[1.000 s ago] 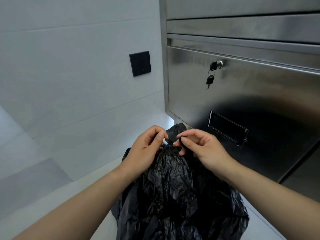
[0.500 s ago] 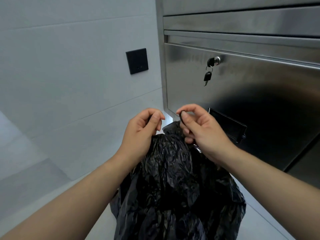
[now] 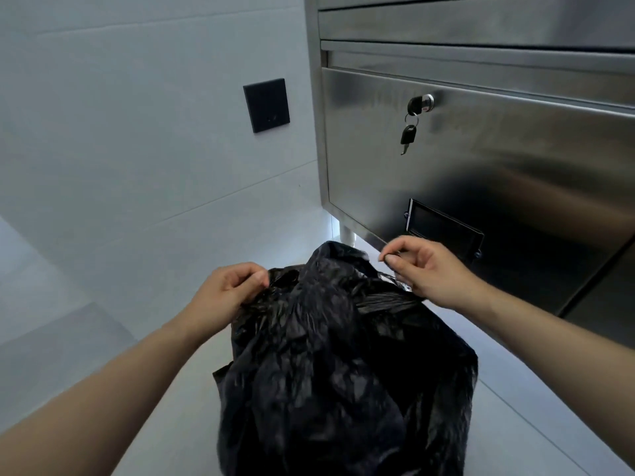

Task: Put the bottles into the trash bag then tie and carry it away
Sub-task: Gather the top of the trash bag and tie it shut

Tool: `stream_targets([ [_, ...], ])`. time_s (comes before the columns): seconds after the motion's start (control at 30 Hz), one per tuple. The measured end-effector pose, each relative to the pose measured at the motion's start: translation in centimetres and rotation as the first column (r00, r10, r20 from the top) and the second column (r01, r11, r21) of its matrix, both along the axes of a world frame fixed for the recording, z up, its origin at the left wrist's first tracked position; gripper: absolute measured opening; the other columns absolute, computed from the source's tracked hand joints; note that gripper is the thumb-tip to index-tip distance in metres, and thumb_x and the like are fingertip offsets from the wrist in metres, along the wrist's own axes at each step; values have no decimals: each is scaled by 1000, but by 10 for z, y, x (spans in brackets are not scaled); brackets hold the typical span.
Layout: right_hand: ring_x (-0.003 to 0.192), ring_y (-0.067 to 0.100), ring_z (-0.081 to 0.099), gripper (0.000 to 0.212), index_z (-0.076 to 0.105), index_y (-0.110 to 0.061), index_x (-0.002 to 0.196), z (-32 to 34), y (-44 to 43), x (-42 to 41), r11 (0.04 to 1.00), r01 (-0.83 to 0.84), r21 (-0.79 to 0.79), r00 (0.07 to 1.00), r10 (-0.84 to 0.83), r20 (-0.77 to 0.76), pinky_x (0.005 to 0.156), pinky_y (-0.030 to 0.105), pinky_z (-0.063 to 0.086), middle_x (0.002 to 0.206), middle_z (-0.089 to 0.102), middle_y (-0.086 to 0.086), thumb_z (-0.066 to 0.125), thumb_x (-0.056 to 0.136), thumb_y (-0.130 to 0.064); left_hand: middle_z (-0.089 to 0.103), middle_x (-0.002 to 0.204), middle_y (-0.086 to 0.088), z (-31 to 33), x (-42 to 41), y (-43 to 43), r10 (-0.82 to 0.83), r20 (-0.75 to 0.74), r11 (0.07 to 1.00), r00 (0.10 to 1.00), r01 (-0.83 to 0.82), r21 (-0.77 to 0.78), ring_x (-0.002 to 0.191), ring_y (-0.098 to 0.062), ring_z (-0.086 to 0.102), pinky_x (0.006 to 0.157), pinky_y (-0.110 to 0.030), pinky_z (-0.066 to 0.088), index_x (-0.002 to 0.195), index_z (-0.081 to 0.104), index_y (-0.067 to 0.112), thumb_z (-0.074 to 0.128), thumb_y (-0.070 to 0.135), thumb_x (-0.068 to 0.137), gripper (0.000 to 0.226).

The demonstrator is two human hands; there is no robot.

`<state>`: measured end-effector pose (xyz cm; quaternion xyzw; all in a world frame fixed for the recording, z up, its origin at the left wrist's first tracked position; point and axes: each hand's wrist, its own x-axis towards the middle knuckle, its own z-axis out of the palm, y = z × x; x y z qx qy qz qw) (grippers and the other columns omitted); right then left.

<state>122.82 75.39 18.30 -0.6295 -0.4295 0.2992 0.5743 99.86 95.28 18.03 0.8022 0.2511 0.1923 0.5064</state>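
Observation:
A crumpled black trash bag point(image 3: 343, 365) stands on the pale floor in front of me, bulging and filling the lower middle of the view. Its top is bunched into a peak between my hands. My left hand point(image 3: 228, 292) pinches the bag's left top edge with thumb and fingers. My right hand point(image 3: 426, 269) is curled at the right top edge, with a stretched strip of the bag's plastic running under its palm. No bottles show; whatever is inside the bag is hidden.
A stainless steel cabinet point(image 3: 481, 173) rises close on the right, with a key point(image 3: 409, 135) hanging from its lock and a dark label slot point(image 3: 443, 230) low down. A black wall plate point(image 3: 266, 104) sits on the pale tiled wall to the left.
My hands have moved apart, left going left and right going right, stretching the bag's top sideways. The bag's peak sits lower than half a second ago.

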Motion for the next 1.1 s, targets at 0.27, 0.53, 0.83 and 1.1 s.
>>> stream_targets([
  [0.27,44,2,39,18,59,-17,90,2,2,0,987,82,138,993,-92,67,48,8,33,48,51,-8,47,94,-5,47,61,8,5,12,-10,-25,69,996,997,31,-82,60,-9,41,61,-23,34,71,59,24,44,24,96,30],
  [0.53,47,6,49,12,55,-14,77,15,21,-23,982,94,165,993,-82,-80,49,14,39,54,64,-3,58,88,-11,38,57,7,15,35,-30,-48,190,997,981,58,-46,53,-6,35,63,-17,38,79,59,19,43,18,97,24],
  [0.83,38,3,32,18,63,-24,73,-19,10,-29,986,162,-29,969,-165,-182,38,16,34,59,43,1,57,90,-22,40,49,14,1,44,-32,19,230,996,973,1,-86,48,-2,36,68,-23,53,76,61,27,44,19,97,28],
  [1.1,44,4,45,14,62,-22,74,2,16,-41,989,-18,150,998,27,-56,45,13,37,53,53,-11,58,87,-19,45,53,16,1,48,-43,-155,188,988,970,148,52,48,-2,34,49,-12,31,77,61,29,48,29,93,21],
])
